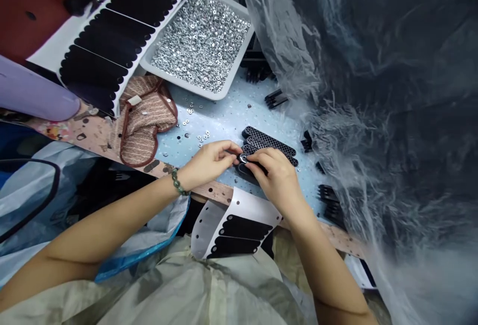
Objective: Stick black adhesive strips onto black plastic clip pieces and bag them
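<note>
Several black perforated bars (271, 141) with rounded ends lie side by side on the blue work surface. A small silver ring-shaped piece, like a nut or washer (243, 158), sits at the left end of the bar between my hands. My left hand (215, 160), with a green bead bracelet at its wrist, is closed, thumb and fingertips at that bar's end. From the other side my right hand (275, 169) pinches near the silver piece, covering much of the bar below it. The exact contact under my right fingers is hidden.
Beyond my hands stands a white tray (233, 80) full of small silver nuts, with loose ones scattered nearby. A brown striped cloth (144, 121), black sticker sheets (112, 34) and a purple cylinder (35, 88) are left. Clear plastic sheeting (336, 131) hangs at right.
</note>
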Available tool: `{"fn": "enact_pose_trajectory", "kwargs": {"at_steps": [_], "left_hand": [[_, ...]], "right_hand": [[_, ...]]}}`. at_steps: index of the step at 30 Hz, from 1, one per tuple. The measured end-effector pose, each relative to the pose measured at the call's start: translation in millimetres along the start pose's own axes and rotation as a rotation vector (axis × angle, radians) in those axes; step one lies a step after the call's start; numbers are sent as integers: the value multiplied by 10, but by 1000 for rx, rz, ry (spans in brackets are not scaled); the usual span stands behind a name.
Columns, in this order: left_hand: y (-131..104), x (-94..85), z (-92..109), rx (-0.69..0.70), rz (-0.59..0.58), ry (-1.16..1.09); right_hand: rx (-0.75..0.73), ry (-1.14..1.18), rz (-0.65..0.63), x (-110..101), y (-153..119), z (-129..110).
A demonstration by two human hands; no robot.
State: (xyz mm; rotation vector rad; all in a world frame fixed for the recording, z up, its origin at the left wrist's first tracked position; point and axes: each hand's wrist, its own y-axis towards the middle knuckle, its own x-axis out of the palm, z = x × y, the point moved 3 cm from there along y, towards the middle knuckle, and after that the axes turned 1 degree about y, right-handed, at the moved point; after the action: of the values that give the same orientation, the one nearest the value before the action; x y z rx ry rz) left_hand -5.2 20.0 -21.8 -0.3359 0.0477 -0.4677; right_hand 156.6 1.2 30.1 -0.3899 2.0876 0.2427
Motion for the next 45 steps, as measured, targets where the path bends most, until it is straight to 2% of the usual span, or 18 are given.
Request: {"fn": "enact_pose_trajectory", "kwargs": {"at_steps": [10,17,22,27,32,37,45], "left_hand": [[63,59,48,22,52,14],[117,47,114,-7,59,105],[79,43,91,40,18,154],[22,62,45,65,-43,100],[6,100,15,49,-14,111],[29,118,30,58,45,172],[121,138,2,-195,-75,-53]], "right_hand": [[44,19,23,6,27,-43],[164,-235,-1,-104,-89,10],[131,-48,-17,-158,-246,121],[97,-18,-7,-124,-277,121],[69,-137,9,-103,-287,35],[191,-262,37,-172,-373,24],[389,232,82,-248,-462,286]]}}
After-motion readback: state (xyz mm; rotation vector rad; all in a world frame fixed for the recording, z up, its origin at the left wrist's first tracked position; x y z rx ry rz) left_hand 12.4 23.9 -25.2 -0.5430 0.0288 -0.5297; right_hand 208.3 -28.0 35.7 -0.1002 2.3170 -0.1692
